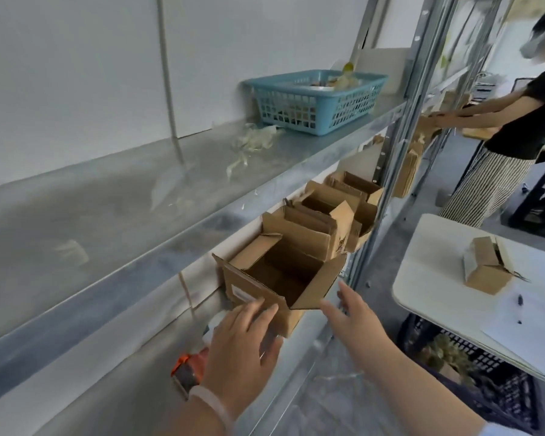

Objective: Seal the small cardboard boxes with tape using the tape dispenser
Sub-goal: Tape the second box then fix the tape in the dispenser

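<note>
Hands both spread flat, holding nothing. Left hand (pixel 239 338): fingers straight, tips against near wall of open box (pixel 280 278); pale band on wrist. Right hand (pixel 353 313): fingers straight and apart, just beside box's right flap; contact cannot be told.

Dispenser (pixel 186 369), orange and dark, lies on lower shelf (pixel 132 388) under left wrist, partly hidden, near box's left corner.

Open box stands at front edge of lower shelf, all flaps up, right flap overhanging edge. Behind it, row of boxes (pixel 324 221), also open, packed close along shelf toward post (pixel 390 152); little room between them.

Upper shelf (pixel 139 199) juts over the row, so headroom above boxes is low. Its top carries clear scraps and, far end, blue basket (pixel 318 102) set close to front edge.

Right of shelf: open aisle, right forearm lying in it. Table (pixel 431 278), white, rounded corner toward shelf, holds second box (pixel 488 265), well clear of table edge, and pen (pixel 519 305). Black crate (pixel 491 372) under table.

Far right: another person (pixel 523 121), arms reaching toward next rack
</note>
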The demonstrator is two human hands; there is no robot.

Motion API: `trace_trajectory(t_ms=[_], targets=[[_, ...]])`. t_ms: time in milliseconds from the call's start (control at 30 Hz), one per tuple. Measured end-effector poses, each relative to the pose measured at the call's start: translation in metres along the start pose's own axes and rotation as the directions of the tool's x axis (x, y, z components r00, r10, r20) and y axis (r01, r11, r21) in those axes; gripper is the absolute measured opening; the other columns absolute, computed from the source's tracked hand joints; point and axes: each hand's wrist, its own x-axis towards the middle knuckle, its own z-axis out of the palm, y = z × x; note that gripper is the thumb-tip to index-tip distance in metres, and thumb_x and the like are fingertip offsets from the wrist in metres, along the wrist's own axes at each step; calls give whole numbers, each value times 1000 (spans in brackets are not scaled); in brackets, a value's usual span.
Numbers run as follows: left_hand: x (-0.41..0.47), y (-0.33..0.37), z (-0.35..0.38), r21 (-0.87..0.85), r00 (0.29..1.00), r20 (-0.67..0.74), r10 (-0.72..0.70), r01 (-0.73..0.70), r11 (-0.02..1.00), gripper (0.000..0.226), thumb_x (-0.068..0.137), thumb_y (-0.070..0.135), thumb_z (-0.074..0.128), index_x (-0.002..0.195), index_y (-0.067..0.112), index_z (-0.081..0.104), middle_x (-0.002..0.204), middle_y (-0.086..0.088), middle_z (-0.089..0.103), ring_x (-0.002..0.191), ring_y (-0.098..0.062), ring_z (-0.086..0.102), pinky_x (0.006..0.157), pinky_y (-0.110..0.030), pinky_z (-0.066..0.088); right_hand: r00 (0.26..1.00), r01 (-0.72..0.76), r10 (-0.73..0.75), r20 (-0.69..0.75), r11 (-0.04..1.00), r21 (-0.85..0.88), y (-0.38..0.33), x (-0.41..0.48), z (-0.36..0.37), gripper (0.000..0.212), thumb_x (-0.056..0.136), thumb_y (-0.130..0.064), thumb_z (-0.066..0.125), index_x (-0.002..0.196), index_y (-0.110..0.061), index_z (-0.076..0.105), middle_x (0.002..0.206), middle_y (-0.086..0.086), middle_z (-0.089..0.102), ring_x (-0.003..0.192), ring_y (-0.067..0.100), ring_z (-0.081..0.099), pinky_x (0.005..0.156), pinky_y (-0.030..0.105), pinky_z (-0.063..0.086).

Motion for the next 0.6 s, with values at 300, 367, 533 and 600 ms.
trace_trajectory(t_ms=[300, 367, 533, 600], targets=[[15, 3, 1, -1, 972, -55, -228, 228, 974, 47, 96, 47, 50, 142, 34, 46, 149, 14, 38, 138, -10, 35, 111, -24, 28, 957, -276, 192, 218, 834, 477, -13, 62, 4, 36, 97, -17, 59, 130, -21, 46, 117, 10, 63, 98, 29, 67, 72, 48, 61], [16, 6, 1, -31, 948, -67, -313, 311, 950, 51, 97, 47, 48, 146, 32, 42, 154, 13, 32, 143, -10, 27, 114, -24, 23, 954, -292, 203, 222, 799, 526, -11, 64, 1, 31, 98, -12, 55, 127, -20, 46, 115, 10, 62, 94, 31, 67, 68, 47, 62], [22, 14, -1, -121, 831, -112, -545, 533, 837, 60, 98, 45, 49, 153, 34, 26, 161, 12, 19, 149, -14, 15, 118, -31, 19, 941, -323, 123, 316, 611, 723, -5, 67, -20, 45, 96, -10, 59, 136, -23, 43, 119, 7, 58, 101, 33, 63, 73, 51, 61], [26, 20, -3, -164, 793, -117, -598, 578, 799, 61, 100, 41, 47, 154, 30, 22, 162, 12, 14, 150, -13, 11, 119, -31, 16, 937, -319, 49, 347, 530, 786, -2, 70, -33, 45, 96, -11, 59, 137, -23, 43, 121, 7, 60, 105, 33, 64, 78, 53, 60]])
